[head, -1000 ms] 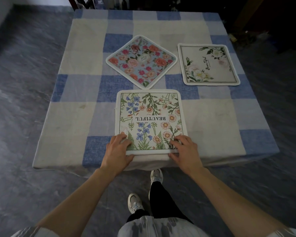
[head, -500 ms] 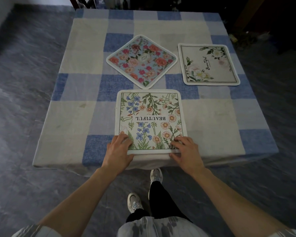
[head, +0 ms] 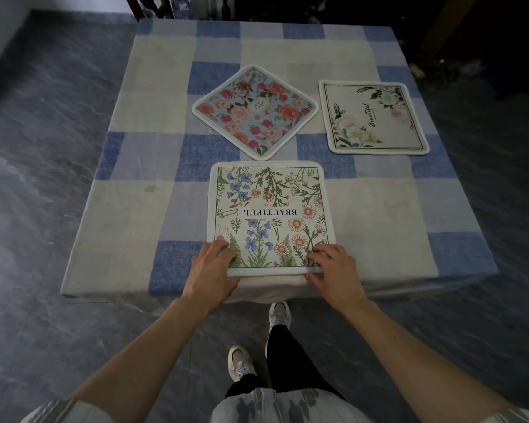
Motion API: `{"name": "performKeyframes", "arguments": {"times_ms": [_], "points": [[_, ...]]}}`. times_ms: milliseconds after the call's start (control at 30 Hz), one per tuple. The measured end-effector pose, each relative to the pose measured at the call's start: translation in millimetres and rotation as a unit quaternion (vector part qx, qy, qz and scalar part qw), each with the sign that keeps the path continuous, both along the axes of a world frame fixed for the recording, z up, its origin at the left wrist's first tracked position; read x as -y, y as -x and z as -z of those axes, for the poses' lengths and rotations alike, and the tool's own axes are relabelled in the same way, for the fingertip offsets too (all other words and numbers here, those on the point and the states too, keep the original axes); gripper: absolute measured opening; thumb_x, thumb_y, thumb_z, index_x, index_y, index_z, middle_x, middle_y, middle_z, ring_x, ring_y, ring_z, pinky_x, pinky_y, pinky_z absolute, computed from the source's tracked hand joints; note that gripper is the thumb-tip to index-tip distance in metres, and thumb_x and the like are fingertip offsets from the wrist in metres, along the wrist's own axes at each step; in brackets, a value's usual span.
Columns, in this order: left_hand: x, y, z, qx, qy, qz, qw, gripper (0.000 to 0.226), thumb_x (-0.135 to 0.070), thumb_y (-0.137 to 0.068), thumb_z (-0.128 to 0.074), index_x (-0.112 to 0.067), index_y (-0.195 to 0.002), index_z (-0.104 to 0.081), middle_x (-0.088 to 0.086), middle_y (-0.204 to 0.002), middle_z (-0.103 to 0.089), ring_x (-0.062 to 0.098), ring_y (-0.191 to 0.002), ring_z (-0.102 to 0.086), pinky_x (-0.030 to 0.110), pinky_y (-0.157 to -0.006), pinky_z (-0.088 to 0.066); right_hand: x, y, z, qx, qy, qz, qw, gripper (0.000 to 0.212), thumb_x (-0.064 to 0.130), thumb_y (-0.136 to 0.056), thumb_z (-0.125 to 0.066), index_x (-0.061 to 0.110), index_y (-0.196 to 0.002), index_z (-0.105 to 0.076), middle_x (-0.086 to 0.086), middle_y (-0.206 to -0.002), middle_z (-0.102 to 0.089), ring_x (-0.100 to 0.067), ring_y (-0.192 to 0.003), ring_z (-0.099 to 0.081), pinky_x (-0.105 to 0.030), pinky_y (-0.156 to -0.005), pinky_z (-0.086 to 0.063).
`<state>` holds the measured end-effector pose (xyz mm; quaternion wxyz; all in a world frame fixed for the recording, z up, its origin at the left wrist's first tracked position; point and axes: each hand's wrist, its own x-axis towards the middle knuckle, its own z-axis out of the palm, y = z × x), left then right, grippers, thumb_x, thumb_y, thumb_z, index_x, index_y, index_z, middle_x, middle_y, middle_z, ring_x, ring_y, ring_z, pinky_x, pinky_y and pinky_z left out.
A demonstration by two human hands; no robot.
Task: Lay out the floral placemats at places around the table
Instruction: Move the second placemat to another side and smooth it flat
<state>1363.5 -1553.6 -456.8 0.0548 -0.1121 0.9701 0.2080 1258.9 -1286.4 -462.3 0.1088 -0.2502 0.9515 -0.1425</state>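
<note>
Here I see 3 floral placemats on the table (head: 141, 166), which is covered with a blue and cream checked cloth. The nearest one, the wildflower placemat (head: 271, 213), lies flat and square at the near edge, right in front of the person, with the word BEAUTIFUL printed upside down from this view. My left hand (head: 213, 271) sits on its near left corner, fingers on top of the mat and thumb curled at the front edge, so it pinches that corner lightly. My right hand (head: 333, 270) does the same on the near right corner, fingers spread over the printed daisies and thumb tucked at the edge.

Further back, the rose placemat (head: 254, 109) on a pale blue ground lies turned like a diamond near the middle of the table, its near tip just beside the far edge of the wildflower placemat but not touching it. To its right the white placemat (head: 373, 117), with pale blossoms and a script word, lies almost square near the right side, apart from the other 2.

Below the table edge I see 2 light shoes (head: 257, 340) on the grey floor (head: 43, 148).
</note>
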Motion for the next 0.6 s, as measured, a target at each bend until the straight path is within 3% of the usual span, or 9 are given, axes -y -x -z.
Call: {"name": "performKeyframes", "arguments": {"times_ms": [267,400,600], "points": [[0.7,4.5,-8.0,0.012,0.008,-0.002,1.000,0.053,-0.043,-0.077,-0.074,-0.022,-0.121,-0.054,-0.001,-0.135,-0.044,0.020,-0.123,-0.039,0.045,-0.102,-0.042,-0.8,1.7,-7.0,0.015,0.001,-0.006,1.000,0.045,0.041,-0.078,-0.074,0.025,-0.119,-0.064,0.006,-0.130,-0.055,-0.017,-0.125,-0.042,-0.041,-0.098,-0.041],[10.0,7.7,-21.4,-0.026,0.002,-0.016,1.000,0.054,-0.044,-0.076,-0.075,-0.019,-0.121,-0.057,0.000,-0.132,-0.049,0.022,-0.119,-0.045,0.047,-0.097,-0.046,2.6,1.0,-20.3,-0.019,0.010,-0.017,1.000,0.047,0.042,-0.079,-0.073,0.024,-0.122,-0.064,0.004,-0.132,-0.056,-0.018,-0.125,-0.043,-0.041,-0.098,-0.040],[23.4,13.9,-44.5,-0.091,-0.060,-0.081,0.991,0.046,-0.038,-0.077,-0.076,-0.022,-0.115,-0.056,-0.001,-0.124,-0.054,0.019,-0.109,-0.048,0.034,-0.090,-0.043,22.5,4.2,-57.6,-0.046,0.085,0.000,0.995,0.056,0.044,-0.080,-0.072,0.025,-0.130,-0.058,0.001,-0.137,-0.054,-0.019,-0.128,-0.043,-0.040,-0.103,-0.037]]}}
